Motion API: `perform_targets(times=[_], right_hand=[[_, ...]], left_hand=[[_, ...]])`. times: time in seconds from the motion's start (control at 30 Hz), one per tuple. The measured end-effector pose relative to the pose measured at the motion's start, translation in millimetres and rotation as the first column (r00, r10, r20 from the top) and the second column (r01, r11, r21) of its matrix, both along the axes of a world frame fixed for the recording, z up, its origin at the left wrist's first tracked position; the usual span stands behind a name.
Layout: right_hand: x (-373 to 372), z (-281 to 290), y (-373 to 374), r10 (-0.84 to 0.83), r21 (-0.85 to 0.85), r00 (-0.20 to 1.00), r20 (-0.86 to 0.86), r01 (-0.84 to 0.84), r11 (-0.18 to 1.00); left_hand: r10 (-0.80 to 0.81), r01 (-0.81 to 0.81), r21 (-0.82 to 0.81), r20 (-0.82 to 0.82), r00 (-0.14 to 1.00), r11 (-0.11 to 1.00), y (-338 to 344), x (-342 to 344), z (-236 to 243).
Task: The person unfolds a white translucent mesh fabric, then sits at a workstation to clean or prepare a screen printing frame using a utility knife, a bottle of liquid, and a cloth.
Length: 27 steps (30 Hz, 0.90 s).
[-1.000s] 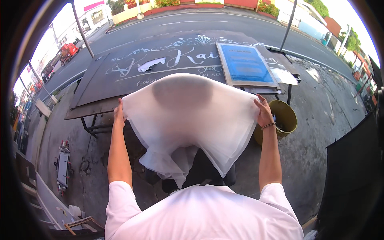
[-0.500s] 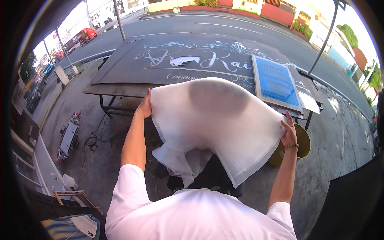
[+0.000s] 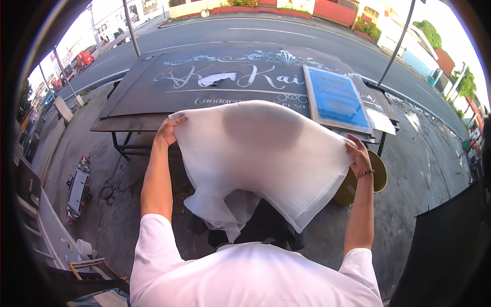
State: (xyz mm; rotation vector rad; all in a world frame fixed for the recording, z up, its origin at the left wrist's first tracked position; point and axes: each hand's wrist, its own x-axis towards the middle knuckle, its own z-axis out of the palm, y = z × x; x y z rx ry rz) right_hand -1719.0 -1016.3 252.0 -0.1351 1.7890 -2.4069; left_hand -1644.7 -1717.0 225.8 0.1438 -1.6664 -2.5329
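A sheer white fabric (image 3: 276,169) hangs spread between my two hands, above the near side of the table. My left hand (image 3: 168,131) pinches its upper left corner, and my right hand (image 3: 359,155) grips its right edge. Several thin layers show along the lower edges, where loose folds drop toward my legs. A dark rounded patch lies across the fabric's upper middle; whether it is a shadow or something behind, I cannot tell. A beaded bracelet (image 3: 365,174) circles my right wrist.
Beyond the fabric stands a table with a dark painted board (image 3: 138,92) on top. A blue framed screen (image 3: 338,100) lies at its right. A yellowish round container (image 3: 379,174) sits by my right forearm. On the left floor is a wheeled cart (image 3: 78,188). A road (image 3: 204,36) runs behind.
My left hand's fingers have turned inward over the fabric's corner. The right-hand fingers have bent further onto the edge. The whole view has shifted slightly, moving the surroundings left.
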Motion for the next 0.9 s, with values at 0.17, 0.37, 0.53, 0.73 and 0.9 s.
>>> perform_targets(times=[0.17,0.37,0.53,0.73,0.9], right_hand=[[-19.9,21.6,17.7,-0.148,-0.027,0.986,-0.080,0.147,0.989],[-30.1,45.5,40.3,-0.210,0.012,0.964,-0.163,0.214,0.977],[-24.9,58.9,57.3,-0.260,-0.032,0.948,-0.181,0.259,0.965],[-22.5,69.0,79.3,-0.189,-0.006,0.950,-0.250,0.193,0.981],[-22.1,70.8,89.0,-0.169,0.008,0.962,-0.216,0.175,0.985]], left_hand=[[-0.035,0.035,-0.021,-0.018,0.999,0.999,14.0,-20.5,43.6],[0.041,-0.046,-0.088,-0.058,0.997,0.995,36.6,-32.0,88.3],[-0.019,-0.001,-0.122,-0.160,0.987,0.993,45.8,-37.2,113.9],[-0.055,0.048,-0.178,-0.034,0.998,0.983,60.3,-29.4,149.9],[-0.024,-0.004,-0.378,-0.070,0.997,0.926,70.8,-21.0,162.6]])
